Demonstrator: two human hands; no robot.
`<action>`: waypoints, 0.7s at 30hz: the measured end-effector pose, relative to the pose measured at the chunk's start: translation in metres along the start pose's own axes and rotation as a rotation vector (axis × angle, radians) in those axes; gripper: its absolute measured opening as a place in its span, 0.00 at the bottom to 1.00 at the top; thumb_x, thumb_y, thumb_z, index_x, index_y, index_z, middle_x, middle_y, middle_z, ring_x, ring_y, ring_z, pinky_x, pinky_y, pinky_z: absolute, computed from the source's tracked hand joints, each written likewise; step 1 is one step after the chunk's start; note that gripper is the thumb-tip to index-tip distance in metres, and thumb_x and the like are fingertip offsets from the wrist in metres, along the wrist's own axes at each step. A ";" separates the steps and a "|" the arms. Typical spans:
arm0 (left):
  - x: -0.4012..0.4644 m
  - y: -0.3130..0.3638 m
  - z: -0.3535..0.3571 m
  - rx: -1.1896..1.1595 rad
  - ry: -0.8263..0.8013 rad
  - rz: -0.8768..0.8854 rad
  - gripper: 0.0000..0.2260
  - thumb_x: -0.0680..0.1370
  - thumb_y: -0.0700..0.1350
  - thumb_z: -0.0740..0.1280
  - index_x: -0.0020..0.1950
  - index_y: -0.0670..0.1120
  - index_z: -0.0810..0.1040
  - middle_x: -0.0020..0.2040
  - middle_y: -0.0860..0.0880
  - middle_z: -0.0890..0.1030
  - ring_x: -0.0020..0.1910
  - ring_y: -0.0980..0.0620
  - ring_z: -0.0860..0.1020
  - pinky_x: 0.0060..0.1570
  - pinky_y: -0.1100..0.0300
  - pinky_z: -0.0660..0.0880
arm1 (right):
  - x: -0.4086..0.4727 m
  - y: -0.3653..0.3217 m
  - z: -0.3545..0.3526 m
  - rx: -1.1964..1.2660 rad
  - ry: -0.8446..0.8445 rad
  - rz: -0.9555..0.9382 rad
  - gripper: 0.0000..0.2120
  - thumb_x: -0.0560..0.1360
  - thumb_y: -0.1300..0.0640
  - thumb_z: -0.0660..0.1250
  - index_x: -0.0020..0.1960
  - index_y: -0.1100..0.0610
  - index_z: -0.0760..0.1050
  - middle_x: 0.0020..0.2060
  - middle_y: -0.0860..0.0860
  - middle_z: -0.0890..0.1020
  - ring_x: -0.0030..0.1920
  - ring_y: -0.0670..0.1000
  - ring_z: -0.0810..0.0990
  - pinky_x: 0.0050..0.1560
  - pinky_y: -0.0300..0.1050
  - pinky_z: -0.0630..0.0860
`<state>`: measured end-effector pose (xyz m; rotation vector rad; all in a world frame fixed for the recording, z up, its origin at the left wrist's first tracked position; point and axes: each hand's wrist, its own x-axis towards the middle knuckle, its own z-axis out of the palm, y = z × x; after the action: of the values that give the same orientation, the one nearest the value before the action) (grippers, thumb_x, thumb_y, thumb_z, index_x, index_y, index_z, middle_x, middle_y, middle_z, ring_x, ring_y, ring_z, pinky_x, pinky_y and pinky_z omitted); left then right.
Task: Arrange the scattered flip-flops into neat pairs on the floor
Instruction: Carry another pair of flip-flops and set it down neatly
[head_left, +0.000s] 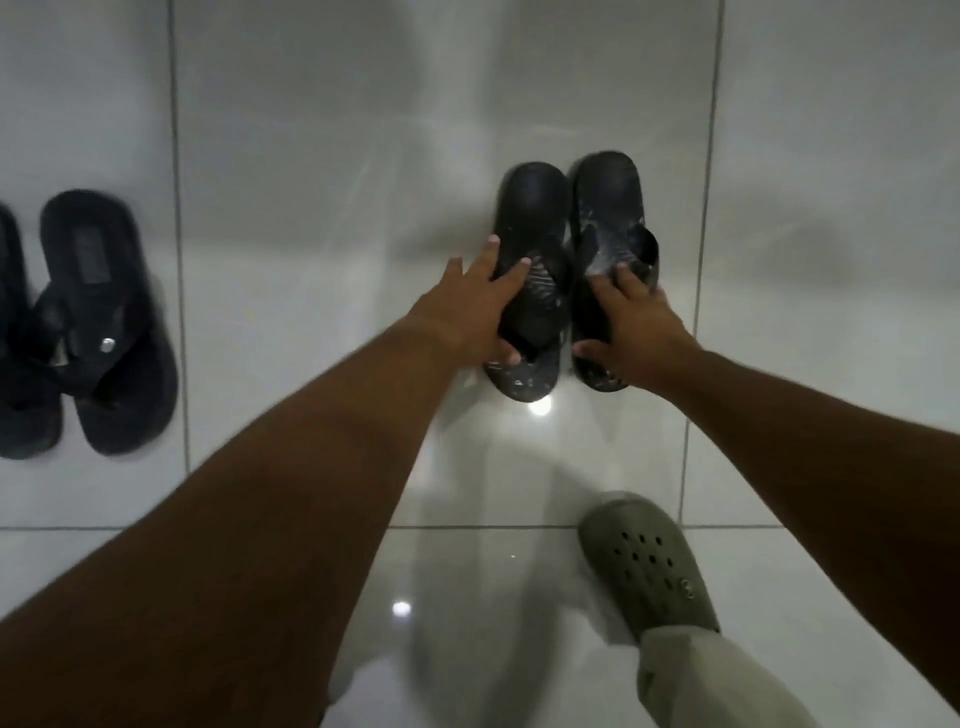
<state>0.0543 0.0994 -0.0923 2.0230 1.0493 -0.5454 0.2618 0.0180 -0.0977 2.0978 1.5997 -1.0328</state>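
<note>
Your reach is clear over bare tile (322, 208); left flip-flop pair (104, 322) and your clog (649, 566) obstruct.

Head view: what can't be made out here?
- Leftmost flip-flop: cut off by the left frame edge; only a strip shows.
- Middle pair: the left hand and right hand cover the straps of the left one and right one.
- Grip: hands rest on them, but whether closed cannot be told.
- Green clog: blurred; heel hidden by the trouser leg.
</note>
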 end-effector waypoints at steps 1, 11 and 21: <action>0.008 0.012 0.009 -0.016 0.005 -0.001 0.46 0.70 0.51 0.74 0.78 0.56 0.47 0.80 0.46 0.36 0.78 0.38 0.51 0.74 0.42 0.60 | 0.003 0.006 0.003 0.000 0.006 -0.029 0.40 0.73 0.45 0.70 0.78 0.49 0.52 0.79 0.56 0.51 0.75 0.69 0.55 0.71 0.65 0.63; 0.062 0.162 0.084 0.169 -0.047 0.111 0.35 0.76 0.50 0.67 0.78 0.52 0.52 0.79 0.41 0.36 0.78 0.35 0.46 0.74 0.43 0.60 | -0.035 0.183 -0.003 0.061 0.044 0.085 0.32 0.77 0.51 0.66 0.77 0.53 0.58 0.79 0.59 0.50 0.74 0.70 0.56 0.72 0.62 0.63; 0.121 0.253 0.095 0.254 0.014 0.101 0.36 0.75 0.61 0.63 0.78 0.53 0.51 0.80 0.42 0.38 0.78 0.35 0.44 0.76 0.43 0.52 | -0.057 0.266 -0.003 0.165 0.045 0.215 0.31 0.77 0.54 0.66 0.77 0.54 0.60 0.79 0.58 0.50 0.74 0.70 0.56 0.71 0.62 0.64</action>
<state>0.3291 -0.0076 -0.1188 2.2907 0.9170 -0.6385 0.5028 -0.1086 -0.1028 2.3561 1.3112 -1.0822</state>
